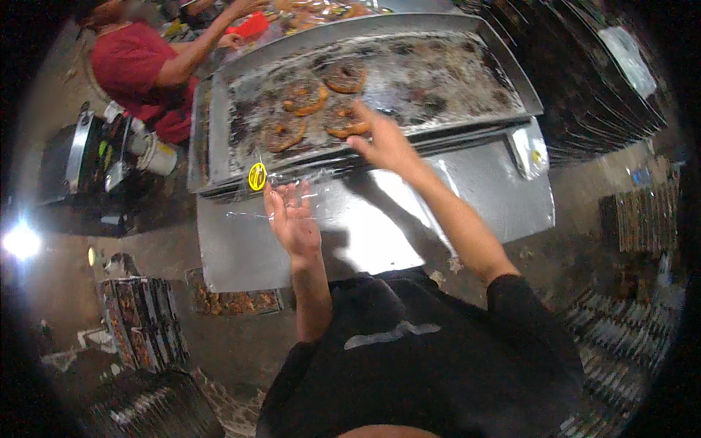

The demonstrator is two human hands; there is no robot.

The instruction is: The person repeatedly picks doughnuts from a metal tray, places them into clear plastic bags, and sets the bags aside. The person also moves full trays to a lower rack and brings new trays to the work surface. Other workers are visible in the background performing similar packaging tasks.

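Observation:
My left hand (296, 223) is palm up over the near side of the metal table, holding a clear plastic bag (310, 191) with a round yellow label (257, 177). The film lies across its fingers. My right hand (387, 142) reaches over the near rim of a large metal baking tray (438, 131). Its thumb and fingers are around the right edge of a brown-topped ring-shaped bread (342, 125), which still lies on the tray. Beside it are three similar rings: one behind (345, 75), one to the left (305, 97) and one at the near left (283, 136).
A person in a red shirt (131, 62) works at the far left, near a red object (253, 25) and packed goods (321, 13). Dark trays (577, 80) are stacked at the right. A white bucket (157, 155) stands left; tray racks (142, 321) are at lower left.

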